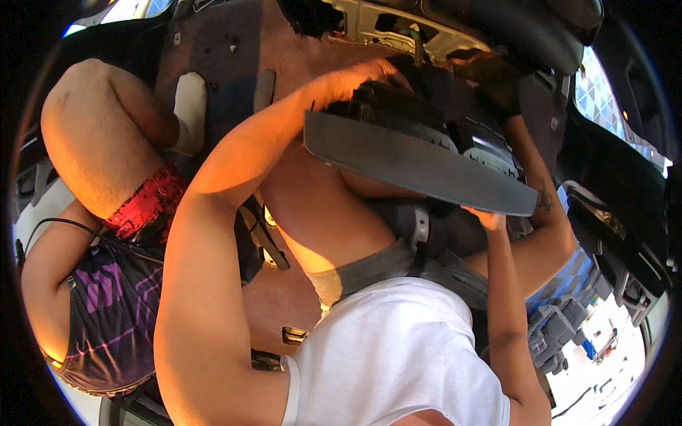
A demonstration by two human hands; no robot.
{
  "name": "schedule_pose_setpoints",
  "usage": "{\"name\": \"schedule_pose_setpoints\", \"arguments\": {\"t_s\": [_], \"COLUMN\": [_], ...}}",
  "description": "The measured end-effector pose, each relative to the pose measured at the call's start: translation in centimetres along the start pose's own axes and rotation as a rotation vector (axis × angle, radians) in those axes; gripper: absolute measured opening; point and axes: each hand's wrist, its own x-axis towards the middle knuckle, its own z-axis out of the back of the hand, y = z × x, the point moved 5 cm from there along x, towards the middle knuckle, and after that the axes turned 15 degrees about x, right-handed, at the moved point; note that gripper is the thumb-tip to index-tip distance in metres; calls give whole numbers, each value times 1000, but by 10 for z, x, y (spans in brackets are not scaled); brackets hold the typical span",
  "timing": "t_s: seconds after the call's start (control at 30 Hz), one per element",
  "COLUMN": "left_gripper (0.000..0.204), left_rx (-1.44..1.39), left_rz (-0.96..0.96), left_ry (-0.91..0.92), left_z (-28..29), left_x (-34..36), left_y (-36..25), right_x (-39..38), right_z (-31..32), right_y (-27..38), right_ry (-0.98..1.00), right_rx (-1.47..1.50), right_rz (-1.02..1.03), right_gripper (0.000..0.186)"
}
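I have the right hand (490,219), the nearer one, holding the near edge of the dark grey panel (419,165), whose long axis runs leftward and away from that grip, while the left hand (381,74) sits beyond it, closure impossible to tell.

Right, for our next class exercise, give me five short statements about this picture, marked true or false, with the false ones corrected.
1. The right hand holds the near edge of the dark grey panel. True.
2. The person holding the panel wears a red shirt. False: the shirt is white.
3. The left hand is beyond the panel, its fingers partly hidden. True.
4. A co-worker is at the person's right. False: the co-worker is at the left.
5. The co-worker wears a pale sock. True.
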Motion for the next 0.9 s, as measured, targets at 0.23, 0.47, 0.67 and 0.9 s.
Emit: {"name": "schedule_pose_setpoints", "arguments": {"t_s": [0.23, 0.47, 0.67, 0.9], "left_gripper": [28, 52, 51, 34], "left_rx": [664, 942, 1368, 1246], "left_rz": [318, 170, 254, 286], "left_ry": [-792, -680, -318, -488], "left_z": [55, 47, 47, 51], "left_x": [-6, 13, 36, 25], "left_y": [-44, -75, -68, -68], "right_x": [-1, -5, -7, -7], "right_z": [-31, -15, 3, 1], "right_y": [50, 21, -29, -38], "right_ry": [226, 202, -14, -64], "right_rx": [-437, -65, 24, 154], "right_rz": [255, -8, -101, -179], "right_gripper": [48, 60, 103, 102]}}
